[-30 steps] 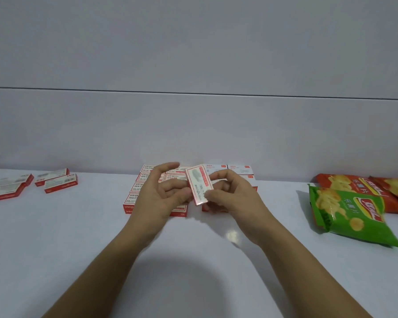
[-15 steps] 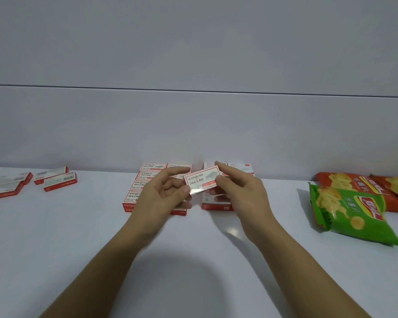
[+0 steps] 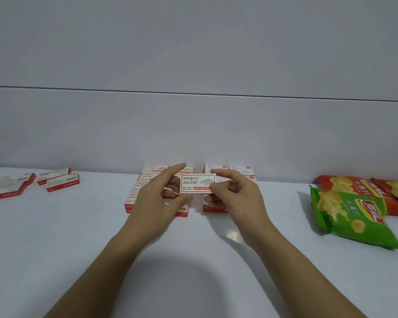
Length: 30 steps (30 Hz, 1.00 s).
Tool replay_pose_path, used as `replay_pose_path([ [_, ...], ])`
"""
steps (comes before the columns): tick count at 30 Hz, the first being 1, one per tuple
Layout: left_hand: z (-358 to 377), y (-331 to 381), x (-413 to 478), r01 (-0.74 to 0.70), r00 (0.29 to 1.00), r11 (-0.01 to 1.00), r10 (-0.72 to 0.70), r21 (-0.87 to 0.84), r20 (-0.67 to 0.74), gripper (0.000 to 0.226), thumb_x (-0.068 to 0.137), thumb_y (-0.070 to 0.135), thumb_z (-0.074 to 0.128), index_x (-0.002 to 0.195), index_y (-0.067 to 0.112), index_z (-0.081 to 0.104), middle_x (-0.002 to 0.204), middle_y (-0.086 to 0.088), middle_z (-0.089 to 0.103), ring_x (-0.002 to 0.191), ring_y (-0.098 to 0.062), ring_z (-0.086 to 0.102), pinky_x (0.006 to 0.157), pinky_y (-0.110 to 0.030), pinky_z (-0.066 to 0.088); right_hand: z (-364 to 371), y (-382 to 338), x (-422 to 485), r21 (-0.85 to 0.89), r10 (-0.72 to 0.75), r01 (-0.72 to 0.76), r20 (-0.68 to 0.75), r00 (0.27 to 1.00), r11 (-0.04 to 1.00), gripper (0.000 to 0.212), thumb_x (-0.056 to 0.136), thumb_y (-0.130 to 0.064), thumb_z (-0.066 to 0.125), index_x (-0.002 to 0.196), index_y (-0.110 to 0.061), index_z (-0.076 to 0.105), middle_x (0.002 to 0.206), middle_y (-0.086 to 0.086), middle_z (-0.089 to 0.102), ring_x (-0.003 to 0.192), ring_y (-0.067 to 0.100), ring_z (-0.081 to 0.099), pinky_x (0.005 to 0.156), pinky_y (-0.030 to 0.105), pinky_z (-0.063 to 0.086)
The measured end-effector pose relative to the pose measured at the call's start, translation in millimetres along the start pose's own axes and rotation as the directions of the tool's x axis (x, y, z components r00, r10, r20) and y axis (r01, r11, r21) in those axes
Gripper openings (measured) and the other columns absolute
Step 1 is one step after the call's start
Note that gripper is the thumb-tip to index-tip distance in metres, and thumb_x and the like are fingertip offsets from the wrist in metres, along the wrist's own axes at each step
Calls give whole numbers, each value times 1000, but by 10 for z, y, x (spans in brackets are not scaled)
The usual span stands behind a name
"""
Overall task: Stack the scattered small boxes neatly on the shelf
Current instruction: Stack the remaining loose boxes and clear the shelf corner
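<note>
I hold a small white-and-red staple box (image 3: 197,183) level between both hands, its printed face toward me, above the white shelf (image 3: 78,237). My left hand (image 3: 157,203) pinches its left end with thumb below and forefinger above. My right hand (image 3: 237,196) grips its right end. Behind my left hand lies a neat block of the same boxes (image 3: 147,177) in rows. A second, smaller stack (image 3: 230,171) stands behind my right hand, partly hidden by it.
Several loose boxes (image 3: 58,180) lie scattered at the far left of the shelf. At the right lie a green crisp bag (image 3: 352,214) and red crisp bags (image 3: 363,187). A grey wall closes the back.
The box was upright and tilted between my fingers; I have turned it flat and level with its label facing me, and it sits slightly further right, over the gap between the stacks.
</note>
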<state>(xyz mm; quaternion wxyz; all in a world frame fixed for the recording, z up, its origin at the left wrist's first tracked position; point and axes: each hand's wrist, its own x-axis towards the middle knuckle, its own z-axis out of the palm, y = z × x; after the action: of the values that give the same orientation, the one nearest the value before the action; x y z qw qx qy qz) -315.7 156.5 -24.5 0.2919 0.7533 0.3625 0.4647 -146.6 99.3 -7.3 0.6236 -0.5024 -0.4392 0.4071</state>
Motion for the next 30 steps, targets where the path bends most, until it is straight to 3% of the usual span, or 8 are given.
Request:
replay_pose_path([
  [2,-41,-32,18,-68,998,994,66,90,22,61,80,10,74,119,51,51,107,29,60,93,-3,58,77,-14,49,14,27,2,-33,-14,14,11,1000,999,24,89,-7,64,103,-25,66,76,1,75,70,17,72,62,25,57],
  [7,-135,-92,92,-146,986,936,110,321,127,47,83,17,71,124,35,56,116,10,57,102,-5,52,90,-23,43,32,96,-12,-269,-102,97,-6,995,958,33,84,-9,70,108,-31,64,81,-11,74,69,7,70,64,20,57],
  [9,-164,-80,134,-154,981,907,92,391,173,44,85,21,69,126,30,56,117,11,51,106,-6,47,91,-22,40,50,100,-14,-390,-169,164,20,985,906,40,81,-8,73,115,-28,64,97,-11,70,73,3,68,69,20,57],
  [11,-209,-64,165,-153,980,904,85,400,183,43,85,22,68,126,28,55,115,13,49,105,-5,46,90,-21,41,77,71,4,-531,-275,275,81,958,801,40,78,-9,76,114,-24,66,111,-11,62,78,2,66,73,19,56],
  [14,-315,-63,162,-137,981,902,67,409,182,43,85,21,69,125,28,56,114,13,50,100,-2,46,87,-16,40,114,3,58,-698,-375,402,204,905,592,31,77,-17,76,107,-23,69,105,-11,61,84,3,60,80,18,49],
  [17,-443,-89,118,-115,982,874,27,472,188,53,88,27,66,137,33,46,124,11,52,113,-8,47,96,-28,42,172,-14,133,-785,-345,430,293,892,446,26,78,-27,75,103,-26,69,98,-17,55,92,2,47,83,19,37],
  [20,-620,-170,81,-67,982,807,-50,587,180,67,87,39,64,144,40,30,137,10,47,123,-14,43,101,-38,40,251,27,192,-818,-258,370,280,925,439,22,80,-31,74,101,-27,69,95,-16,53,89,4,46,77,21,35],
  [30,-853,-448,-116,-33,986,694,-94,719,136,67,73,60,69,132,39,47,130,11,55,116,-12,47,96,-35,37,339,292,237,-847,-168,283,232,958,450,18,77,-35,76,93,-28,74,100,-10,68,85,4,50,68,23,35],
])
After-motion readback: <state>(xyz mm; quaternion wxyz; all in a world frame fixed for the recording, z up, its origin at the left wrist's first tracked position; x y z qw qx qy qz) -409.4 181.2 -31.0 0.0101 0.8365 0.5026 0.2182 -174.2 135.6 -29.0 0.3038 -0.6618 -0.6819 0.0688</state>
